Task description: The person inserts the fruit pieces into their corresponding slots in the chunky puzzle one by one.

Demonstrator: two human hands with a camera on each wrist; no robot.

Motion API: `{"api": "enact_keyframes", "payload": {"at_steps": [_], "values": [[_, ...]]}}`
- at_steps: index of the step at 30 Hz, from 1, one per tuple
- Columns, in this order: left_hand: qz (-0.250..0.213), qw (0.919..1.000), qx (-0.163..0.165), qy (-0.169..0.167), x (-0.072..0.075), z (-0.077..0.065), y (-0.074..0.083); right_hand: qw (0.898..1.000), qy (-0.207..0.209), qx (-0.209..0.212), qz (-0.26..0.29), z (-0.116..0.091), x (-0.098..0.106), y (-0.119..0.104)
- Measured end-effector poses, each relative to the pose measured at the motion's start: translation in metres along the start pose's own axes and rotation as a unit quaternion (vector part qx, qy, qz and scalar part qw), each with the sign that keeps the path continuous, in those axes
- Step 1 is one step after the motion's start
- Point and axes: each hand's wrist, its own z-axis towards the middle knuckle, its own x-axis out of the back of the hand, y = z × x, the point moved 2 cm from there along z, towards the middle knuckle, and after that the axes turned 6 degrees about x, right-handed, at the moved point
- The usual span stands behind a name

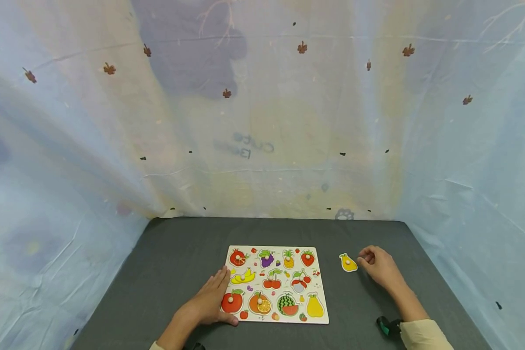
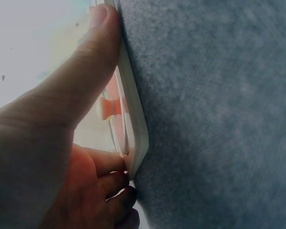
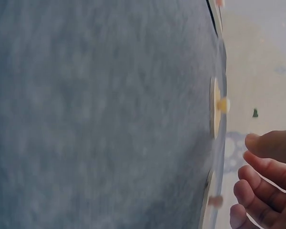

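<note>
My left hand (image 1: 209, 297) rests at the near-left corner of a white fruit puzzle board (image 1: 325, 311). Its thumb lies along the near edge, its fingers along the left edge; the left wrist view shows a knob (image 2: 106, 109) close by that thumb. A yellow pear piece (image 1: 348, 263) lies on the table to the board's right. Just right of it hovers my right hand (image 1: 378, 266), fingers loosely bent, thumb apart from them, nothing between. In the right wrist view, another knobbed piece (image 3: 210, 200) lies beyond the pear piece (image 3: 216, 107); the hand hides it in the head view.
Dark grey cloth covers the table (image 1: 183, 243). Patterned curtains (image 1: 262, 121) hang behind it and along both sides. At the board's near-right corner is a yellow pear shape (image 1: 315, 307) with no knob on it. A black-and-green strap (image 1: 388, 326) sits at my right wrist.
</note>
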Motion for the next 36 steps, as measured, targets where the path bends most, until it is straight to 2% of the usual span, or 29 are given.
{"api": "enact_keyframes", "payload": {"at_steps": [7,21,29,36], "values": [[0.004,1.0000,0.001,-0.003,0.000,0.001,0.000,1.000,0.008,-0.023,-0.011,0.004,0.002,0.016],[0.001,1.0000,-0.009,0.001,0.000,-0.001,0.001,0.999,0.014,-0.043,-0.005,0.005,0.008,0.030],[0.003,1.0000,-0.006,0.001,0.001,-0.001,0.001,0.997,-0.003,-0.081,-0.018,0.006,0.011,0.037],[0.001,0.9999,-0.011,0.001,0.001,-0.001,0.000,0.996,-0.017,-0.083,-0.015,0.004,0.013,0.033]]}}
